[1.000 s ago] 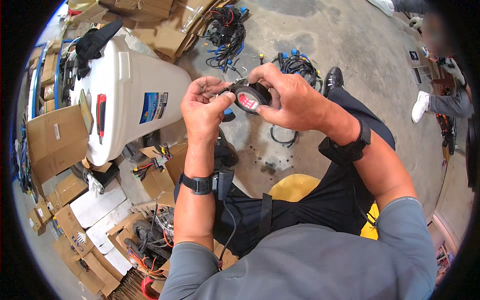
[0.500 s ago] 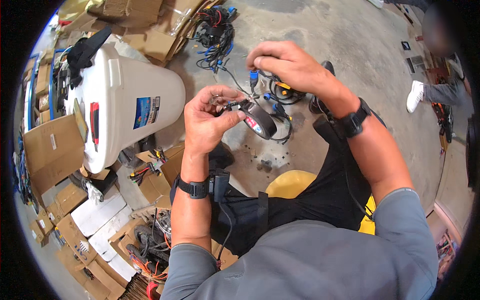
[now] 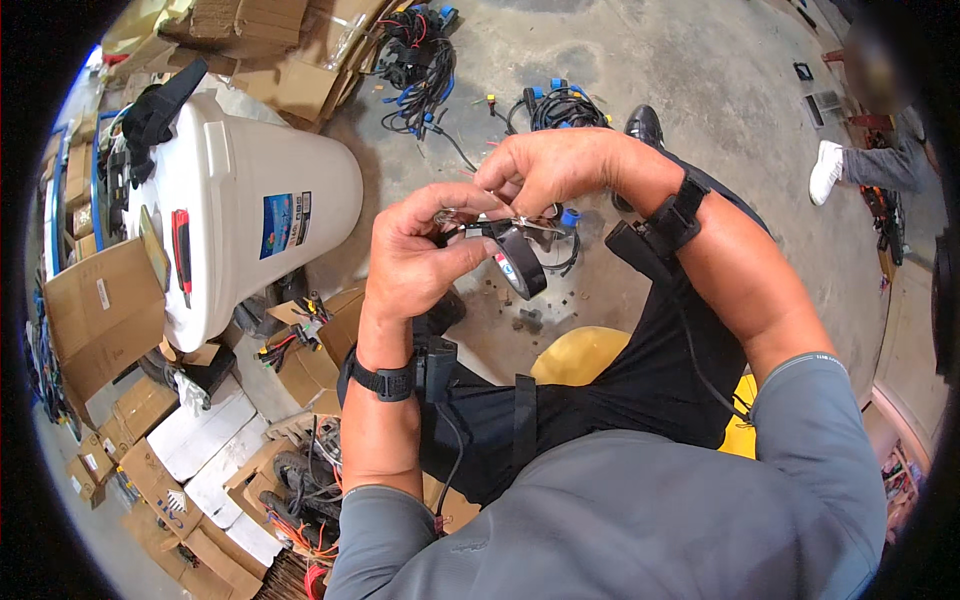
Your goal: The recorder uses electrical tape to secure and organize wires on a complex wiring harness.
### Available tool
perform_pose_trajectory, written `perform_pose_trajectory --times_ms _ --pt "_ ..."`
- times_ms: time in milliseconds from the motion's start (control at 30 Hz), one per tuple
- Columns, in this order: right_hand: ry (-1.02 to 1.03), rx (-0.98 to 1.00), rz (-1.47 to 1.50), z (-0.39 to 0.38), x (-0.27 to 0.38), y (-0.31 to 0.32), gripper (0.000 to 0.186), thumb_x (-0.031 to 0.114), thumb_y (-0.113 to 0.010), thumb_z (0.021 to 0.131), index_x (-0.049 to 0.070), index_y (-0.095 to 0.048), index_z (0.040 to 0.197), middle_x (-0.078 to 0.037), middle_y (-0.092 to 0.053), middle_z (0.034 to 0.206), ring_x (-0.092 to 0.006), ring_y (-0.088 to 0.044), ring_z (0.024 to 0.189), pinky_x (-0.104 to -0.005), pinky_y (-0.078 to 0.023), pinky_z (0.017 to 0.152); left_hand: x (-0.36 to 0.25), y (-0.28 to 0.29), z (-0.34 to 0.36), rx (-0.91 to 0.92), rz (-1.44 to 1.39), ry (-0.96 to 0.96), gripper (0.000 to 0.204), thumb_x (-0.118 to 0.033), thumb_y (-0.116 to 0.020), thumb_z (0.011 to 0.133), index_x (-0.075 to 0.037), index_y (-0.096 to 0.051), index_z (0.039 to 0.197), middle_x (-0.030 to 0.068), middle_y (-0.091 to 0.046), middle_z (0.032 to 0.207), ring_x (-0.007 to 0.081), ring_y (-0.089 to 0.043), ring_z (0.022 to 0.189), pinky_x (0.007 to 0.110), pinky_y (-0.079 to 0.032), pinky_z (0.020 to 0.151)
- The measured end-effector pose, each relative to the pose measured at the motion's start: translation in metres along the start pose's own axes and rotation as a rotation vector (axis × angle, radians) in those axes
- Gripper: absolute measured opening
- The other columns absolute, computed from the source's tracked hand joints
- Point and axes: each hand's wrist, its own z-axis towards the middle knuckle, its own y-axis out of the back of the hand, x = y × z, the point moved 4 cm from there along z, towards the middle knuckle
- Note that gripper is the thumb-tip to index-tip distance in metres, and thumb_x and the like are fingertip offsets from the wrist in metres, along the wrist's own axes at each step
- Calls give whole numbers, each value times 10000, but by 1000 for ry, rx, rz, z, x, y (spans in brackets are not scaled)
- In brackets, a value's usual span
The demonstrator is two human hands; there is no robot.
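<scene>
My left hand [image 3: 412, 248] is closed around a roll of black tape [image 3: 526, 266] and some thin dark wires beside it, held in front of me above the floor. The tape's core carries a red, white and blue label. Against it, my right hand [image 3: 560, 168] has its fingers bent down in a pinch at the thin wires [image 3: 545, 228]. Its fingertips are partly hidden, and the two hands nearly touch. Below the right hand, a cable with a blue connector [image 3: 570, 217] shows.
Black cable bundles [image 3: 425, 88] and coiled cables [image 3: 568, 108] lie on the concrete floor. At left is a big white bucket [image 3: 325, 190] with a red utility knife [image 3: 181, 255] on it. Cardboard boxes [image 3: 105, 300] crowd the left side. A person's white shoe [image 3: 826, 173] is at far right.
My right hand has come down and toward me, from above a blue connector to the wires at the tape. The left hand has shifted only slightly, still holding the roll.
</scene>
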Motion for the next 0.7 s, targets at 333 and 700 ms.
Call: perform_pose_trajectory --times_ms 333,700 --pt "-107 51 -75 2 -1 -8 204 14 -571 780 43 -670 956 8 -607 743 -90 -562 622 -283 -462 550 -1 -3 -2 35 87 17 375 175 -665 704 21 -660 1046 94 -711 1002 142 -657 899 263 -525 784" --pt "-122 -131 219 5 -5 0 313 162 -523 870 31 -654 1122 24 -498 592 -68 -423 443 -259 -355 409 0 6 3 -104 103 -120 330 182 -663 698 15 -659 983 62 -630 1008 132 -594 935 258 -468 799"
